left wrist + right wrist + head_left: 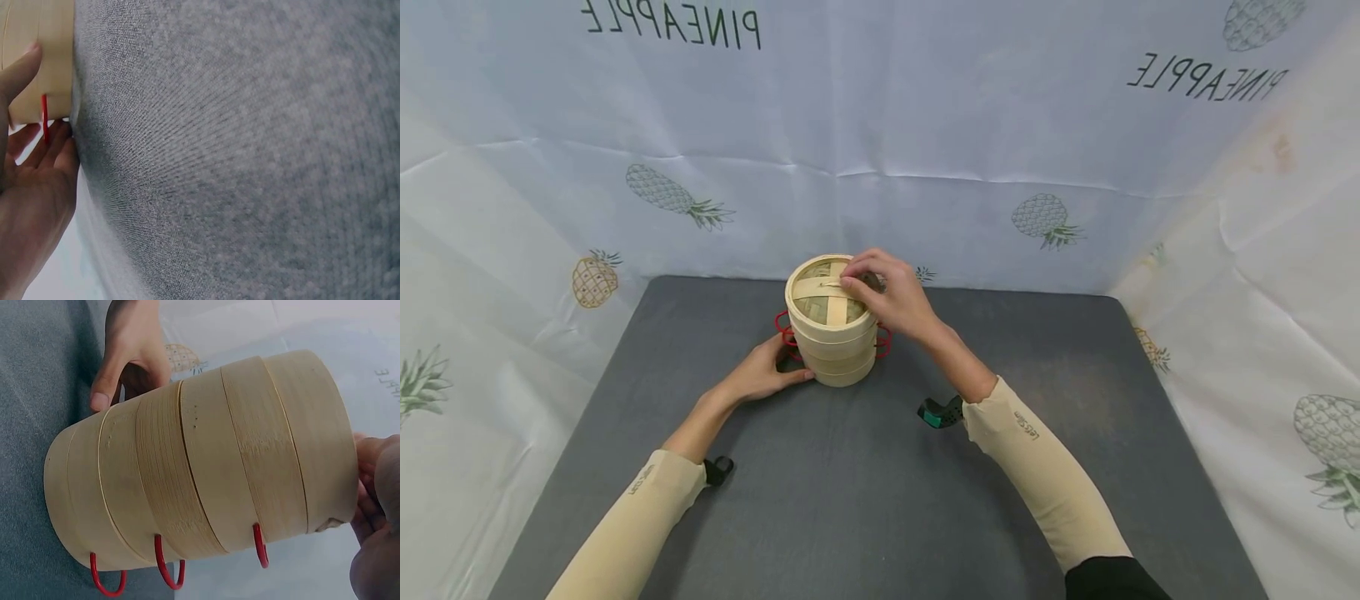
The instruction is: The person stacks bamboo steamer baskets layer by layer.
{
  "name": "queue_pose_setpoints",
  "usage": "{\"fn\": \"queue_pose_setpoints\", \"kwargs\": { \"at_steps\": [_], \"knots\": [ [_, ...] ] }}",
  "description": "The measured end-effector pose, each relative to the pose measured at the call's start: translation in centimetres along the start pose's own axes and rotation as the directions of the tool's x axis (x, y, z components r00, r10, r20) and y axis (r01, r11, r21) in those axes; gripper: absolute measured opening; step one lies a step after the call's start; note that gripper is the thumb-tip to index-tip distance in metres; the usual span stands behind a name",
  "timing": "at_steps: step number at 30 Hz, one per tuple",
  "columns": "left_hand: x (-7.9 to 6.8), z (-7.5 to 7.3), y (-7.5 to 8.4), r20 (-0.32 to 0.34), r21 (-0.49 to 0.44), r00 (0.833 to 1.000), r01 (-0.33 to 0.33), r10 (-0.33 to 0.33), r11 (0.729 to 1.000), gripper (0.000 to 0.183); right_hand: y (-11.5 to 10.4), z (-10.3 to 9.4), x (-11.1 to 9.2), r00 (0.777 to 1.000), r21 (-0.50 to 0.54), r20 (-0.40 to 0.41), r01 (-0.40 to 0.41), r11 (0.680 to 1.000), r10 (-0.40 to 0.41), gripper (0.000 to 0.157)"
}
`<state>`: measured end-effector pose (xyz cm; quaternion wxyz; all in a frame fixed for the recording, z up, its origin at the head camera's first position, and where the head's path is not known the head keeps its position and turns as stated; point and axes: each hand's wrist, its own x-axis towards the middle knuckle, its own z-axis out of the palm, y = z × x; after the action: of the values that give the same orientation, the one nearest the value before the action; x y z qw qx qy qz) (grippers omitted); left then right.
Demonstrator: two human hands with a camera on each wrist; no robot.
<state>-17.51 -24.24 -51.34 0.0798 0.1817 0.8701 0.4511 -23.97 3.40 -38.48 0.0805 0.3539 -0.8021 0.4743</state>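
Observation:
A round bamboo steamer [835, 358], stacked in tiers with red loop handles, stands upright near the table's far edge. Its woven lid [811, 307] sits on top, crossed by two pale bamboo bands. My left hand [760, 372] holds the stack low on its left side, thumb at the front. In the left wrist view, the fingers of that left hand [40, 200] curve beside a red handle [45, 115]. My right hand [895, 292] pinches the band on the lid with thumb and fingertips. The right wrist view shows the steamer's tiers [206, 437] close together, with this hand [378, 506] at the lid end.
The dark grey table [850, 500] spreads around the steamer. A white cloth [880, 100] printed with pineapples hangs behind it and at both sides. Black wrist devices, such as the one [940, 412] by the right sleeve, hang beneath the wrists.

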Motion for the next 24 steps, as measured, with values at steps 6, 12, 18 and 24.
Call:
{"fn": "queue_pose_setpoints", "kwargs": {
  "at_steps": [6,12,18,24],
  "knots": [
    [0.0,0.1,0.1,-0.018,0.023,1.0,0.007,-0.007,1.0,0.082,0.2,-0.9,-0.6,1.0,-0.004,-0.022,0.009,1.0,-0.009,0.016],
    [0.0,0.2,0.1,-0.021,0.031,1.0,0.018,-0.018,0.999,0.08,0.4,-2.1,-1.8,0.999,-0.007,-0.053,-0.004,1.0,0.003,0.014],
    [-0.1,0.0,0.1,-0.026,0.028,1.0,0.01,-0.01,1.0,0.076,0.8,-3.7,-3.5,0.996,-0.015,-0.092,-0.013,1.0,0.012,0.011],
    [0.0,0.1,0.4,-0.014,0.021,1.0,0.002,-0.002,1.0,0.074,1.4,-5.2,-5.5,0.991,-0.025,-0.129,-0.045,0.999,0.041,0.009]
  ]
}}
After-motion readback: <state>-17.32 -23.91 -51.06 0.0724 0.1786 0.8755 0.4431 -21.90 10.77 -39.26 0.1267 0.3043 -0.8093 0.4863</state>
